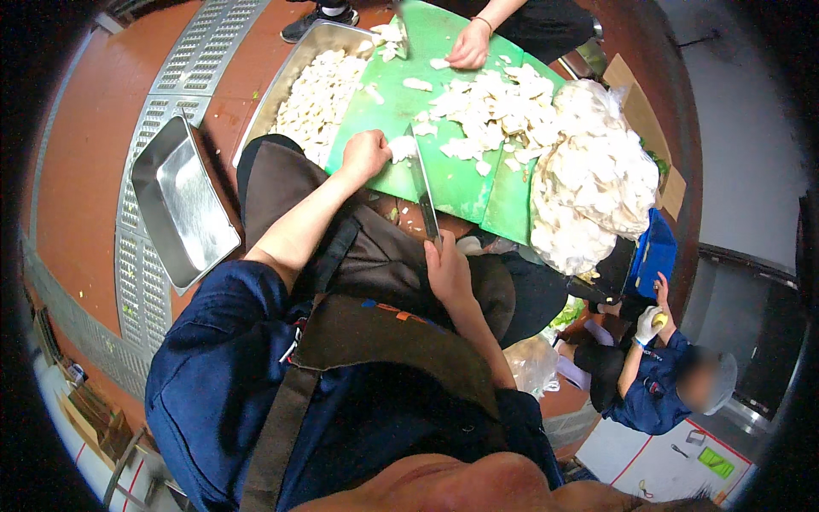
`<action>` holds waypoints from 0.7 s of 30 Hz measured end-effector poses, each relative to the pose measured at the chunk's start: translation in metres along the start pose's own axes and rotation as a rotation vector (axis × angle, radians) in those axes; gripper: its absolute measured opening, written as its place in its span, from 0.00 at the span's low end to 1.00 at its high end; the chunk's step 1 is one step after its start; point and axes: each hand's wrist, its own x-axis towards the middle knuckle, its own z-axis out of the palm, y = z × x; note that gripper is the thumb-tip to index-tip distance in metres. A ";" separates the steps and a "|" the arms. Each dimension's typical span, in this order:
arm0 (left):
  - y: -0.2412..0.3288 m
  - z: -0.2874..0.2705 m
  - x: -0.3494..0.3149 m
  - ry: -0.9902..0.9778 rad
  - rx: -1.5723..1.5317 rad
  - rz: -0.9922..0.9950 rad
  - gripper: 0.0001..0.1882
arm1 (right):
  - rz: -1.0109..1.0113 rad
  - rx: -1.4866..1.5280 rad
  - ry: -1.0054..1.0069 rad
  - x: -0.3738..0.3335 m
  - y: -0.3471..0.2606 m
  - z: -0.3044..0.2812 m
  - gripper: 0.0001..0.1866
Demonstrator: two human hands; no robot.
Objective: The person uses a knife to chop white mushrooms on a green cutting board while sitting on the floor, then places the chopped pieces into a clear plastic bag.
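My right hand [448,269] is wrapped round the handle of a knife [423,183], its long blade pointing away from me over a green cutting board [461,189]. Against the blade's left side lies a white food piece [403,149]; whether it is mushroom or vegetable I cannot tell. The curled fingers of my left hand [367,155] hold that piece at its left edge. A heap of similar white pieces [495,111] spreads over the board to the right of the knife. Left of the board, a metal tray [277,90] holds many small cut white pieces [324,94].
Across the board a co-worker's hand [471,47] touches white pieces, near another blade [401,34]. A full clear bag [597,162] stands at the board's right. An empty metal pan [183,200] sits left by a floor grate [141,290]. Another person [657,375] works lower right, near a blue crate [653,252].
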 end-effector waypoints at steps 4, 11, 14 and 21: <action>0.001 0.001 -0.004 -0.012 -0.017 -0.017 0.08 | 0.014 -0.003 0.004 -0.001 -0.006 0.001 0.16; -0.004 0.004 -0.001 0.008 -0.021 0.057 0.08 | 0.033 -0.024 -0.018 0.018 0.015 0.029 0.15; -0.010 0.008 -0.004 0.009 -0.072 0.019 0.08 | 0.062 -0.061 -0.004 0.025 0.012 0.037 0.13; -0.013 0.007 -0.004 0.038 -0.080 0.006 0.08 | 0.022 -0.003 0.030 0.003 -0.010 0.010 0.14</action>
